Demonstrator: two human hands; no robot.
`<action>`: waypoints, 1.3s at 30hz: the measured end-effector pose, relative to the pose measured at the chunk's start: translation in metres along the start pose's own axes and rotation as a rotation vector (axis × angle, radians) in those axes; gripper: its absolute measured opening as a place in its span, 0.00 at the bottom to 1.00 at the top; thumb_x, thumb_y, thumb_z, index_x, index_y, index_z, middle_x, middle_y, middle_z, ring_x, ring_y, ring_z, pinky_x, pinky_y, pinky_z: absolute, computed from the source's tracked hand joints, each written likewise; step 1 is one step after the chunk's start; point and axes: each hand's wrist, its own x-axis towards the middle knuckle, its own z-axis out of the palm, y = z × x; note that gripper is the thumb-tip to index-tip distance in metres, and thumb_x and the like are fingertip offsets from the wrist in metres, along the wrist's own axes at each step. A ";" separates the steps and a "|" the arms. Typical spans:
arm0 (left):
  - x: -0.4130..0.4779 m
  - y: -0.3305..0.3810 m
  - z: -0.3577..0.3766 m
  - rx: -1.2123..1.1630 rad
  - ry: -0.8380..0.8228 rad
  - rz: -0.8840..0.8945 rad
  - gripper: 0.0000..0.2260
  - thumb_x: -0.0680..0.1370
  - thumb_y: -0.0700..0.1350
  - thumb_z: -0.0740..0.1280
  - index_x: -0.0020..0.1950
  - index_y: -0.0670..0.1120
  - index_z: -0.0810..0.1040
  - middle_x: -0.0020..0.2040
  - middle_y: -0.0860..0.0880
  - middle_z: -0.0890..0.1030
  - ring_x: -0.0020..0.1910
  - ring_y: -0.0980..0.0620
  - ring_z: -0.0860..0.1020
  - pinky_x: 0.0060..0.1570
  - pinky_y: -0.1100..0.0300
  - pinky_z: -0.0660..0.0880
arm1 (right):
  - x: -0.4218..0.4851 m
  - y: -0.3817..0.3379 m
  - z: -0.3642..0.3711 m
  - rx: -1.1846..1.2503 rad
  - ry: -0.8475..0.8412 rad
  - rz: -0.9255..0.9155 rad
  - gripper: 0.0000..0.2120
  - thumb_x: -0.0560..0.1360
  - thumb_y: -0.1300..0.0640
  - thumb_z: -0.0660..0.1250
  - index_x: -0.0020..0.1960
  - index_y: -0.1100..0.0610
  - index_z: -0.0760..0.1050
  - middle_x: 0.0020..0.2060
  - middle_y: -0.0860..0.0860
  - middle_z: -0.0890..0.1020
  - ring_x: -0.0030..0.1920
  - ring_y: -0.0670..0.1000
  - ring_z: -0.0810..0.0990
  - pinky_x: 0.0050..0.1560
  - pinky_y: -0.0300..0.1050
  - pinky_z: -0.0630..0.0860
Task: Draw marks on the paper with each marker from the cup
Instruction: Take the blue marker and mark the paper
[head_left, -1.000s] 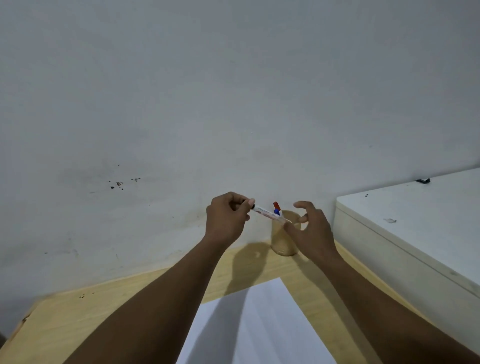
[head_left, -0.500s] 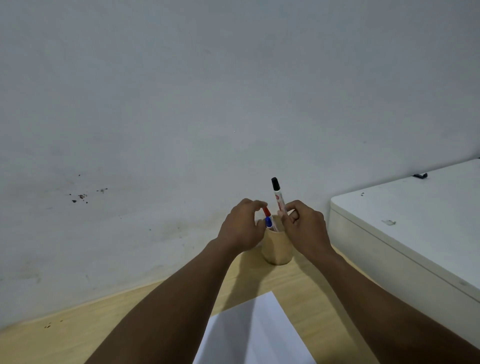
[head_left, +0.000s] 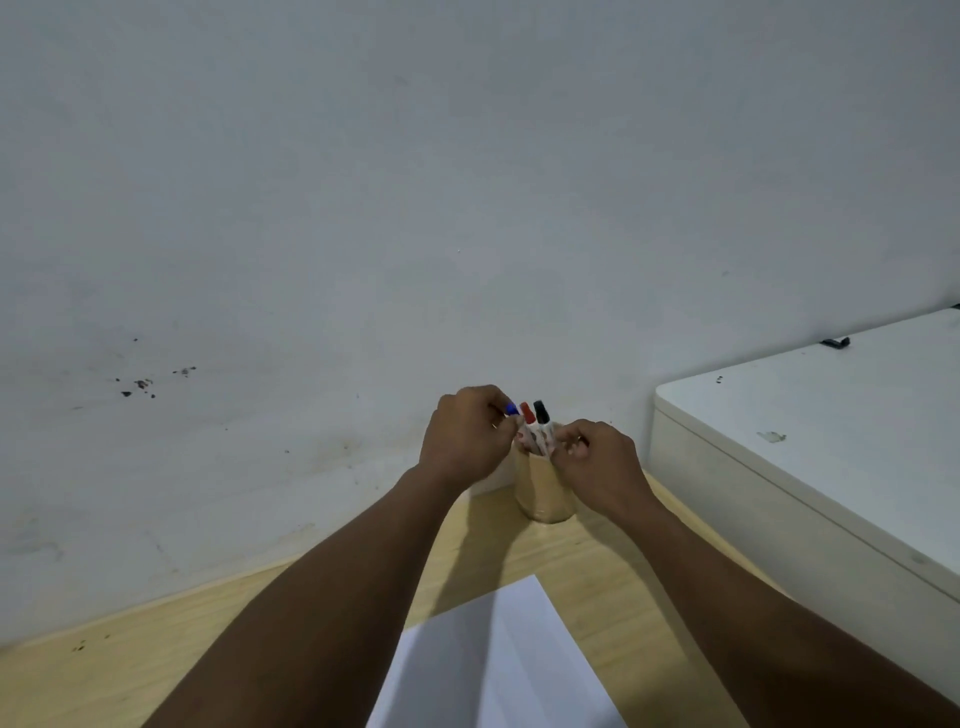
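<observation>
Your left hand (head_left: 467, 436) is closed, fingertips pinching the blue-capped marker (head_left: 511, 410) at its cap end. Beside it, the red-capped marker (head_left: 528, 415) and the black-capped marker (head_left: 541, 414) stand in the round tan cup (head_left: 545, 491) at the back of the pale wooden worktop (head_left: 156, 649). Your right hand (head_left: 597, 462) is curled at the cup rim; whether it grips anything cannot be told. The white paper sheet (head_left: 493, 665) lies near you, apart from the cup. The current step appears to be marker selection. Next, lift one marker clear, uncap it, and bring it to the sheet.
</observation>
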 end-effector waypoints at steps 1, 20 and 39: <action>-0.001 0.002 -0.008 -0.029 0.020 -0.007 0.06 0.76 0.47 0.73 0.49 0.46 0.85 0.38 0.50 0.85 0.40 0.49 0.83 0.41 0.59 0.77 | -0.002 -0.002 -0.001 0.015 -0.007 0.016 0.11 0.75 0.58 0.71 0.56 0.59 0.83 0.43 0.47 0.79 0.46 0.49 0.77 0.47 0.41 0.70; -0.102 -0.019 -0.202 -0.630 -0.079 -0.382 0.10 0.80 0.45 0.70 0.54 0.39 0.82 0.46 0.42 0.86 0.46 0.44 0.88 0.50 0.51 0.80 | -0.077 -0.157 0.002 0.527 -0.472 -0.126 0.10 0.76 0.55 0.73 0.54 0.58 0.84 0.41 0.55 0.88 0.36 0.49 0.86 0.37 0.40 0.77; -0.232 -0.149 -0.179 -0.956 -0.075 -0.700 0.13 0.82 0.48 0.68 0.41 0.41 0.80 0.35 0.44 0.79 0.38 0.46 0.84 0.39 0.59 0.81 | -0.154 -0.170 0.110 0.981 -0.810 0.328 0.04 0.79 0.63 0.68 0.50 0.63 0.80 0.35 0.58 0.81 0.31 0.52 0.79 0.38 0.43 0.72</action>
